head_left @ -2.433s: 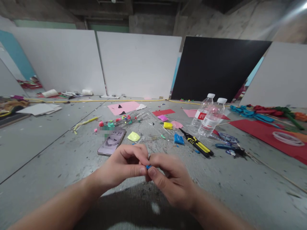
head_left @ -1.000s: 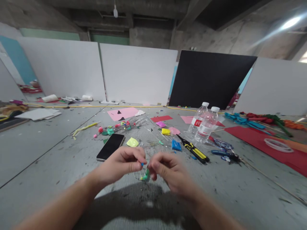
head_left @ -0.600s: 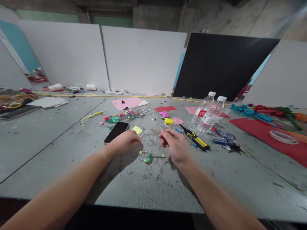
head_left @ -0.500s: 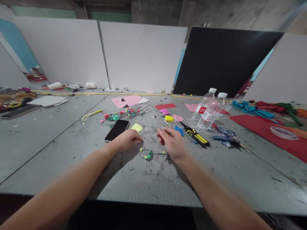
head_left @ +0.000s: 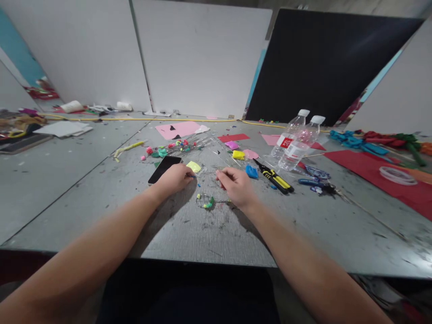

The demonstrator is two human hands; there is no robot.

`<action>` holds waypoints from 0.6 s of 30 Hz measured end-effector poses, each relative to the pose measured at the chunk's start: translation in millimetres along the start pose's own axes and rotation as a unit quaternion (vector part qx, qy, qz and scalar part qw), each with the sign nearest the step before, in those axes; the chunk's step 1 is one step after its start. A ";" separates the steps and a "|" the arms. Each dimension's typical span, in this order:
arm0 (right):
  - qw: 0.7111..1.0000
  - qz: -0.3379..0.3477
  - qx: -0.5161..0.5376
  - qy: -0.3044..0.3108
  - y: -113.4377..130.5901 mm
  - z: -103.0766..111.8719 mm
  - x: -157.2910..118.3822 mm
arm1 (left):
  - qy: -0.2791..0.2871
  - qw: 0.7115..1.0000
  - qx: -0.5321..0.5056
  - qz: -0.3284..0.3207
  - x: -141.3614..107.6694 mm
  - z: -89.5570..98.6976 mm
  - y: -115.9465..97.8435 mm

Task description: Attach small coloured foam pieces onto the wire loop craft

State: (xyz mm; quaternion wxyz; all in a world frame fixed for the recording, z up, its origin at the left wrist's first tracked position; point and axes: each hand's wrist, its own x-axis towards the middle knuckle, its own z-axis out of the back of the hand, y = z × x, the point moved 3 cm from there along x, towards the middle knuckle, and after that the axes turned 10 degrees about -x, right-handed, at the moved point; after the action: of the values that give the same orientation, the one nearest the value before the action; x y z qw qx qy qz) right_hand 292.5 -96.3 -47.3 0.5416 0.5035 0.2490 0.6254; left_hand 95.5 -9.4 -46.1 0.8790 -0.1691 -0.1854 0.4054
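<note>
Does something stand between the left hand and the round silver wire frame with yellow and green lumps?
Only a tiny blue piece, apparently lying on the grey table, between the left hand and the wire frame. Nothing else visible.

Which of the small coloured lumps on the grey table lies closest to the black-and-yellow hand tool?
The bright blue lump, right beside the tool. The bright yellow, purple-pink and pale yellow ones sit farther off.
</note>
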 end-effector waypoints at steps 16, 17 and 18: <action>0.977 0.187 -0.095 0.042 5.3 -10.4 -0.6 | 0.012 0.939 -0.344 0.007 -14.6 5.8 -37.6; 0.976 0.194 -0.098 0.037 5.6 -10.3 -0.5 | 0.016 0.936 -0.353 0.011 -14.5 4.6 -36.5; 0.975 0.199 -0.098 0.033 5.8 -10.2 -0.6 | 0.020 0.933 -0.358 0.014 -14.4 3.7 -35.2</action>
State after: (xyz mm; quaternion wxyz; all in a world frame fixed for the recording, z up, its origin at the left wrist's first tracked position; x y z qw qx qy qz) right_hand 280.8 -96.2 -46.4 0.4448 0.4667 0.0993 0.7580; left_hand 108.0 -41.7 -29.9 0.7578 -0.4836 -0.2983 0.3206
